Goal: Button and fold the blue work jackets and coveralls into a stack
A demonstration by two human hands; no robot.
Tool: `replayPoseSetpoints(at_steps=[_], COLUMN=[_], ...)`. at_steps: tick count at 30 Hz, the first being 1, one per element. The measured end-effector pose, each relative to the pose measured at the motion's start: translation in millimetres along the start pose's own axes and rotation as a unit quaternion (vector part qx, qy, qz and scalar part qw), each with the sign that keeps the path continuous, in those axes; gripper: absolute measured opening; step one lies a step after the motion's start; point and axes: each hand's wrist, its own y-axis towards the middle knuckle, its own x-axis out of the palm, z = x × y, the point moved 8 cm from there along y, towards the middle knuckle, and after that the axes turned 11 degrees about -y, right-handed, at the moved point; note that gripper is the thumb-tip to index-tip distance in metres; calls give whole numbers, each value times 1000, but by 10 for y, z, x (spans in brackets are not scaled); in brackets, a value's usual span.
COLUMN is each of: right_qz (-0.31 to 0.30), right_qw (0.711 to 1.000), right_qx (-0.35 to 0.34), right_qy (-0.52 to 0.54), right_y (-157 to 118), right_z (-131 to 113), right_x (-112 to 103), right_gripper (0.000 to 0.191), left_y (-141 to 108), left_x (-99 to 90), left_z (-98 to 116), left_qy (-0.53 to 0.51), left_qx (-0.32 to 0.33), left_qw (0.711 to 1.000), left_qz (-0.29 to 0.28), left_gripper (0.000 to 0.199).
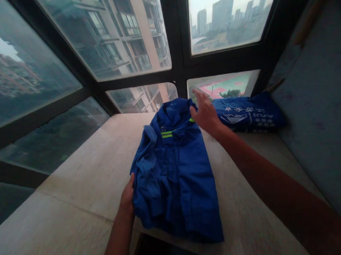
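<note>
A blue jacket (191, 168) with yellow-green stripes lies on the pale stone sill, its collar toward the window. One sleeve is folded over the front on the left side. My left hand (128, 196) is at the jacket's lower left edge, its fingers partly hidden by the cloth. Over the right shoulder near the collar is my right hand (205, 112), raised with its fingers apart and nothing in it.
A blue bundle with white print (246, 114) lies at the back right, against the window and the wall (318, 112). Dark window frames (182, 77) border the stone sill (83, 166). The sill's front edge is just below the jacket's hem.
</note>
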Motion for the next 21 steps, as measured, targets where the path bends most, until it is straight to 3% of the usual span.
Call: replayPoseSetpoints(at_steps=[3, 6, 9, 11, 15, 19, 21], right_qz=[-152, -315, -388, -396, -387, -306, -234], right_qw=[988, 948, 917, 911, 916, 944, 955], right_qx=[2, 23, 27, 35, 64, 127, 172], right_qy=[-12, -46, -81, -105, -90, -12, -65], right_y=[-1085, -2246, -2957, -3102, -2959, -2705, -2615], right_z=[-369, -683, -835, -809, -500, 197, 633], right_x=[234, 460, 542, 542, 463, 85, -256], right_gripper=[54, 65, 69, 63, 58, 48, 44], left_y=[58, -33, -193, -265, -283, -246, -300], left_x=[-326, -718, -917, -892, -752, -934, -1087], left_z=[-91, -41, -64, -132, -297, -302, -199], left_qy=[-34, -17, 98, 200, 292, 323, 386], left_qx=[-37, 26, 71, 98, 157, 162, 174], left_qw=[998, 995, 986, 970, 942, 931, 902], left_qz=[39, 90, 111, 99, 50, 50, 89], left_gripper=[53, 50, 72, 83, 69, 64, 61])
